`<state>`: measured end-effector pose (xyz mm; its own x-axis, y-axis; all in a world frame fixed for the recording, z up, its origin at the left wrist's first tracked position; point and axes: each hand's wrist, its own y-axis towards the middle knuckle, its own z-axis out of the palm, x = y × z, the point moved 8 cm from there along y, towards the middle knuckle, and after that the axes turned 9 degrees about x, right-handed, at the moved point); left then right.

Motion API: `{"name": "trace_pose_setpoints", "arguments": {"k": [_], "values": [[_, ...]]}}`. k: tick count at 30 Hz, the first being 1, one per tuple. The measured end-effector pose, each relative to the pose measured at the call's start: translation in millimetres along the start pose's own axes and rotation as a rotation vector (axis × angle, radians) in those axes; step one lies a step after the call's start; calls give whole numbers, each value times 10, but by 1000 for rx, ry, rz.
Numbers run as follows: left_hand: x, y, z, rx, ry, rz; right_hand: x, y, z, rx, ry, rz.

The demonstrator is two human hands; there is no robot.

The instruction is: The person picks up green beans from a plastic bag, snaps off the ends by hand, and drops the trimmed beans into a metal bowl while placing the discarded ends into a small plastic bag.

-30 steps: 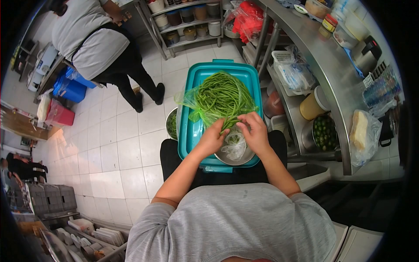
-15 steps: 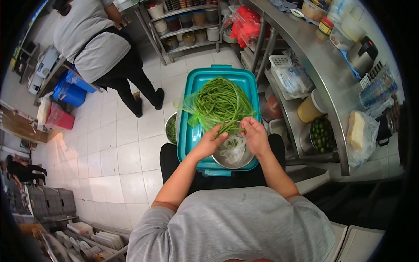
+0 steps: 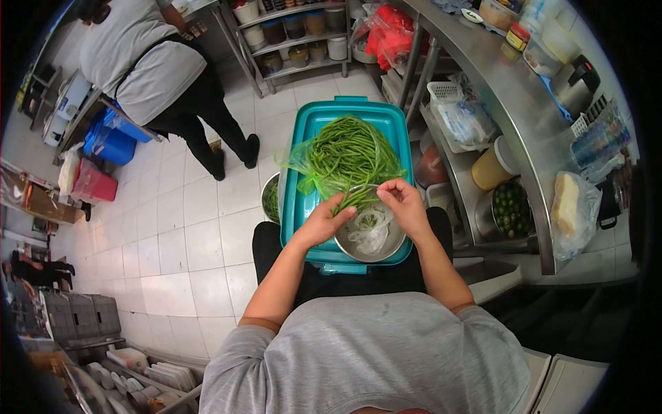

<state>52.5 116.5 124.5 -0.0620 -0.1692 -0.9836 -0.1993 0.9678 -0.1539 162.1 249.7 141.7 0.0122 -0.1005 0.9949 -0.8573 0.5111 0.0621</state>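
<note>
My left hand (image 3: 324,222) is closed around a small bunch of green beans (image 3: 357,199), whose ends point to the right. At those ends, the thumb and fingers of my right hand (image 3: 408,210) are pinched together on a bean tip. Beneath both hands sits a metal bowl (image 3: 393,240) with a clear plastic bag (image 3: 369,236) and small green bits inside. A large heap of green beans (image 3: 350,152) lies just beyond, on a green plastic bag (image 3: 298,160). Bowl, bag and heap all rest on a teal plastic lid (image 3: 308,125) in front of me.
Left of the lid, a second metal bowl (image 3: 265,185) holds more green pieces. On the right, a steel counter (image 3: 483,72) curves past, with tubs and a basket (image 3: 445,93) on its lower shelf. A co-worker (image 3: 148,65) stands at upper left, near blue bins (image 3: 110,143).
My right hand has shifted slightly down and its fingers have moved along the bean ends. My left hand keeps its bunch, a little lower. The view has tilted slightly.
</note>
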Motion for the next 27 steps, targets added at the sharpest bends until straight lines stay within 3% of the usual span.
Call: {"name": "trace_pose_setpoints", "arguments": {"k": [4, 8, 13, 19, 27], "values": [[-2, 16, 47, 45, 45, 32, 205, -25, 138, 100, -304, -160], [23, 52, 125, 83, -9, 58, 151, -14, 197, 106, -429, -193], [52, 23, 134, 144, -76, -85, 272, -3, 246, 116, -577, -259], [171, 26, 19, 180, -173, -97, 131, 33, 154, 225, -173, -167], [196, -10, -73, 224, -203, -124, 304, 36, 43, 115, -291, -176]]}}
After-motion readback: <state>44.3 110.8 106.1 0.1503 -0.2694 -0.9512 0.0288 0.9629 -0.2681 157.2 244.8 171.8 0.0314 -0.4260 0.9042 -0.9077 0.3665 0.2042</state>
